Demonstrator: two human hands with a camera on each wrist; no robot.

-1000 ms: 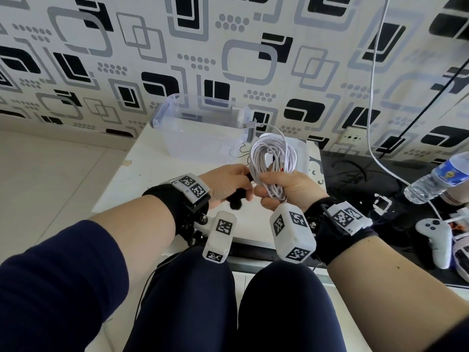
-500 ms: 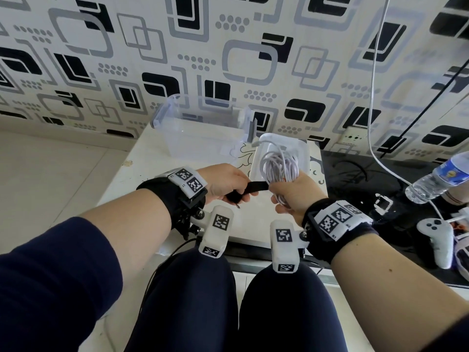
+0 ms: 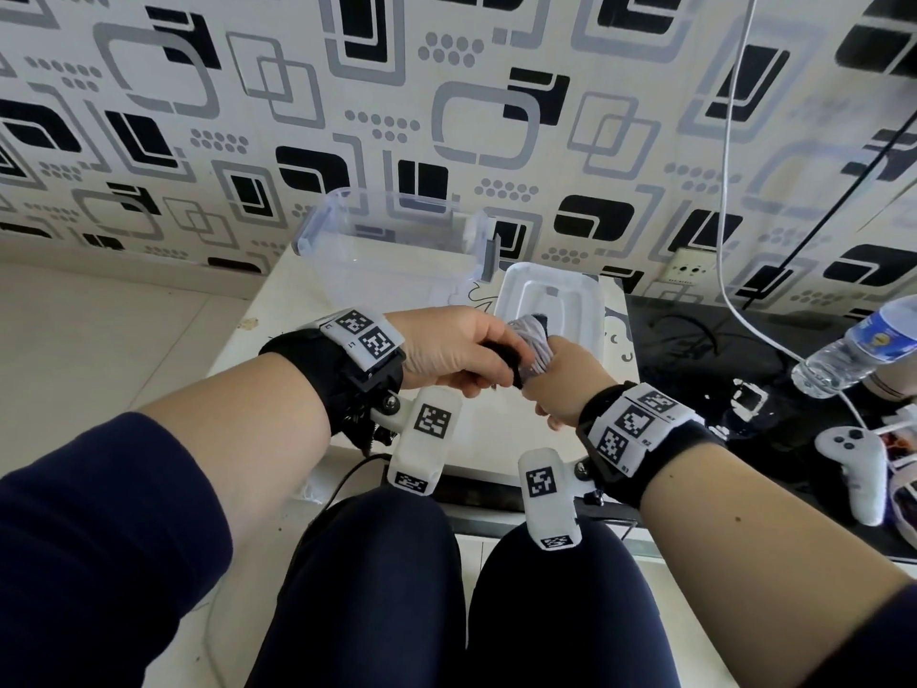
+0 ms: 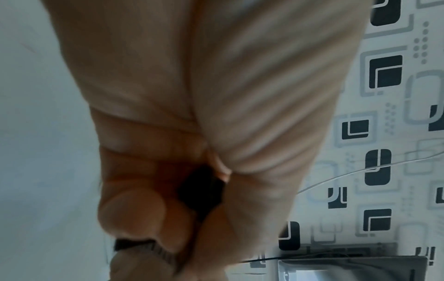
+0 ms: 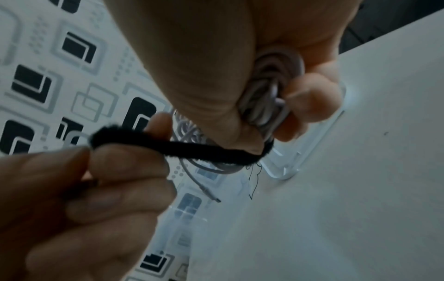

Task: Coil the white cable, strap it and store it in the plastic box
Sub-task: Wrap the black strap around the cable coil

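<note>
The right hand (image 3: 560, 379) is clenched around the coiled white cable (image 3: 530, 340), the bundle of loops squeezed in its fist above the near part of the white table (image 3: 278, 310); from the right wrist view the cable (image 5: 266, 106) sits packed between the palm and the curled fingers (image 5: 317, 98), with one loose end and its plug (image 5: 211, 195) hanging below. The left hand (image 3: 446, 350) pinches one end of a black fuzzy strap (image 5: 173, 150) between thumb and fingers, and the strap runs taut from there across to the underside of the right hand, where it passes against the bundle. In the left wrist view the strap (image 4: 201, 190) shows only as a dark patch between the curled fingers. The clear plastic box (image 3: 392, 250) stands open at the far side of the table, near the patterned wall, and its lid (image 3: 551, 300) lies flat just beside it to the right, directly behind the hands. Off to the right, on a dark surface, lie a water bottle (image 3: 858, 350) and a white controller (image 3: 853, 469)
</note>
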